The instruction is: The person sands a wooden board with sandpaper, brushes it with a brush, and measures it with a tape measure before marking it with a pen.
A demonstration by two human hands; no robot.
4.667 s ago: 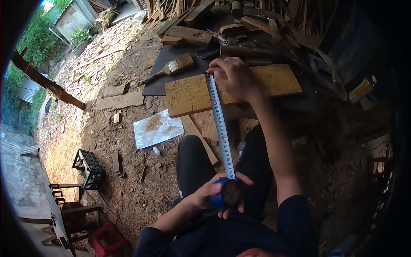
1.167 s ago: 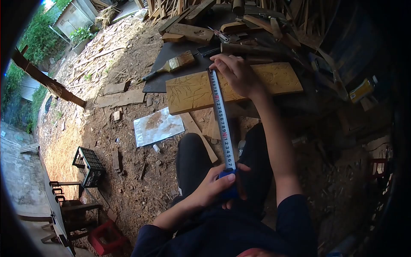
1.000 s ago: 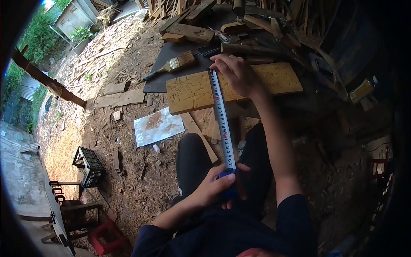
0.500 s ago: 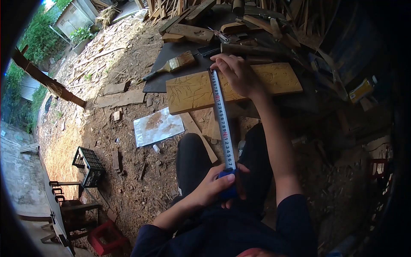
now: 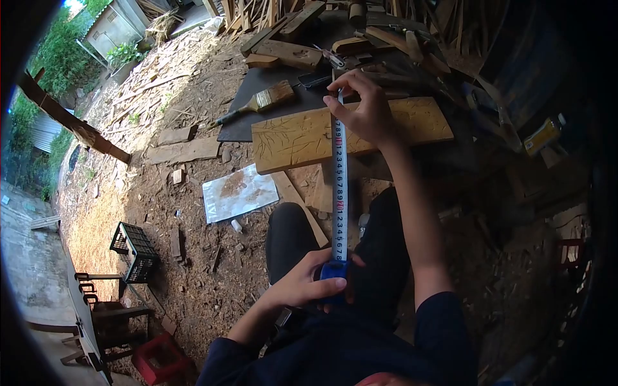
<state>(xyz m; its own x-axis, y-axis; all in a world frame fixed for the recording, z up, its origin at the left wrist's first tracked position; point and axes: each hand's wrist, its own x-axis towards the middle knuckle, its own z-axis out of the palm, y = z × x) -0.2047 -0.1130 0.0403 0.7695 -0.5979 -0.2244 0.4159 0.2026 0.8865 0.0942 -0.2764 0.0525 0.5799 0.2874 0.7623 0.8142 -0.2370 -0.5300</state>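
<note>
My left hand (image 5: pixel 304 282) is wrapped round the blue case of a tape measure (image 5: pixel 340 193), close to my lap. Its white blade is pulled out away from me and runs across a yellowish wooden board (image 5: pixel 290 138) with carved lines in its face. At the far end of the blade, my right hand (image 5: pixel 367 112) pinches the tip between thumb and fingers, just past the board's far edge. The board lies on a dark work table (image 5: pixel 241 100), its near edge jutting over my knees. A paintbrush (image 5: pixel 264 100) rests left of the board.
Behind the board, wood pieces (image 5: pixel 290 53) and tools are piled on the table. On the littered ground lie a white bag (image 5: pixel 239 193), a black crate (image 5: pixel 135 251) and a red plastic stool (image 5: pixel 161 359). A yellow-labelled bottle (image 5: pixel 544 135) is at the right.
The blade has shifted to the right across the board and now points more straight ahead. My right hand has lifted its fingers into a pinch at the tip; my left hand moved slightly left and nearer me.
</note>
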